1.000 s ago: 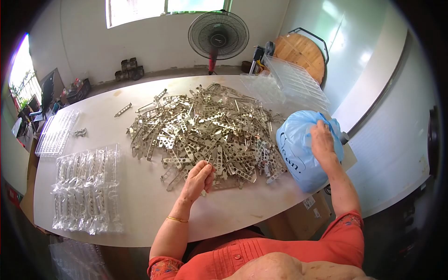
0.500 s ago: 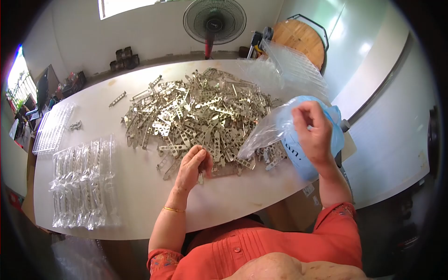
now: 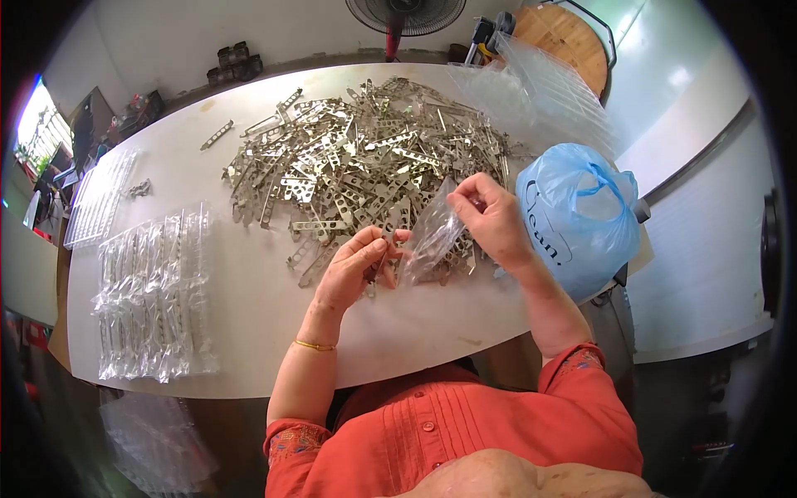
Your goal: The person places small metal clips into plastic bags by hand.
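A small clear plastic bag (image 3: 433, 236) hangs from my right hand (image 3: 491, 217), whose fingers are pinched on its upper edge. Beside the bag's lower left end is my left hand (image 3: 359, 264), its fingers closed round something metallic that is mostly hidden. Both hands are over the front edge of a large heap of flat, perforated metal pieces (image 3: 332, 158) on the white table (image 3: 249, 332). To the right of my right hand stands a knotted blue plastic bag (image 3: 573, 216) with black lettering.
At the left lies a clear tray with bagged metal pieces (image 3: 154, 290), with another clear tray (image 3: 101, 199) behind it. Clear plastic trays (image 3: 560, 91) lie at the back right. A fan (image 3: 405, 12) stands beyond the table.
My right hand has moved left and down, bringing the clear bag from beside the blue bag to near my left hand. The view has shifted downward.
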Demonstrator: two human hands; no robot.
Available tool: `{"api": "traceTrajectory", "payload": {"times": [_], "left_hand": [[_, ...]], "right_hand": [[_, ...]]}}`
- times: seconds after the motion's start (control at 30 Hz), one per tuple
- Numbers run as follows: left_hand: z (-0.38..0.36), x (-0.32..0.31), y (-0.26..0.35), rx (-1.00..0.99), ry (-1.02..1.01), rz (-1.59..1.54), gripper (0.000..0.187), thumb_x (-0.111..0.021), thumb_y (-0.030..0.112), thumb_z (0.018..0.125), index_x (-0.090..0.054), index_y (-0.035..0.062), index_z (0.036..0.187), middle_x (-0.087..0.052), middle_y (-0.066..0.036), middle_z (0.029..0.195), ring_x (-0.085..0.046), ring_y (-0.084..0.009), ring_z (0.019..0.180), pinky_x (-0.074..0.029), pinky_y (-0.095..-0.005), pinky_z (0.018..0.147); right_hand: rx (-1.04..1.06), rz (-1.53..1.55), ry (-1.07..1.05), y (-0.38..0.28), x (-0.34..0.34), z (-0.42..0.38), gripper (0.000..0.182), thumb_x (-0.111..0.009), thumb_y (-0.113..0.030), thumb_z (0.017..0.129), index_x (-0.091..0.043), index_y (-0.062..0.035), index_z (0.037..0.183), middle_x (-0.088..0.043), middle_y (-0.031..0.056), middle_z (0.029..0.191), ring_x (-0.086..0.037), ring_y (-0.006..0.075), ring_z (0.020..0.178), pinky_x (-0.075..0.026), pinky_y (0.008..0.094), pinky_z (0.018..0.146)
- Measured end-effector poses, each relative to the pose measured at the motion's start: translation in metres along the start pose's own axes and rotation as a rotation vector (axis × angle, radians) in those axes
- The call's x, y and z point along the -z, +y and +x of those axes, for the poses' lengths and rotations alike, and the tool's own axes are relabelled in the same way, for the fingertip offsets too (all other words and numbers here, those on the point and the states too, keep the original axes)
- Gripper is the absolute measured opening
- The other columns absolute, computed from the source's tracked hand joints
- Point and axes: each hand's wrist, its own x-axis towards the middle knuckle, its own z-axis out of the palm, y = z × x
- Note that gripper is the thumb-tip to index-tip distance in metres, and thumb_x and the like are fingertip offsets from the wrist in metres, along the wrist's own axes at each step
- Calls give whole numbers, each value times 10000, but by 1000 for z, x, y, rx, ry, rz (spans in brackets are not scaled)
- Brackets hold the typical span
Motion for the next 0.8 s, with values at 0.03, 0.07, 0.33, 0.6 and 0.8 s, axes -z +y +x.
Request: {"api": "traceTrajectory", "payload": {"times": [0.03, 0.07, 0.33, 0.6, 0.8], "left_hand": [[-1, 0, 0, 26, -14, 44, 197, -527, 230, 1051, -577, 41, 1071, -631, -175, 1273, -691, -194, 954, -568, -279, 632], [-1, 0, -1, 52, -29, 88, 206, -540, 243, 1048, -589, 44, 1060, -657, -153, 1229, -684, -157, 911, -547, -261, 627], [-6, -15, 1, 181, -126, 280, 259, -565, 292, 1043, -629, 43, 1066, -684, -33, 931, -587, -70, 741, -488, -236, 642], [-4, -11, 2, 13, 89, 347, 206, -547, 233, 1049, -634, 49, 1076, -658, -5, 872, -561, -41, 719, -448, -198, 650], [-4, -15, -1, -34, 93, 435, 199, -533, 221, 1062, -627, 46, 1076, -616, 34, 881, -523, -31, 756, -447, -200, 674]], "right_hand": [[-28, -12, -22, 2, -3, -2, 134, -734, -105, 901, -627, -29, 873, -605, -12, 667, -514, 45, 597, -439, 252, 535], [-32, -12, -23, 3, -5, -4, 134, -734, -105, 901, -627, -29, 873, -605, -12, 667, -514, 45, 597, -439, 252, 535], [-67, 130, -96, 17, -23, -11, 149, -734, -138, 914, -633, -30, 899, -620, -10, 707, -532, 54, 603, -459, 245, 549], [-317, 607, -230, 20, -31, -23, 315, -714, -236, 961, -559, -24, 1135, -621, -3, 866, -611, 69, 779, -529, 238, 670], [-270, 568, -417, 31, -61, -51, 273, -703, -196, 969, -551, -36, 1131, -643, -1, 960, -606, 64, 865, -516, 239, 775]]}}
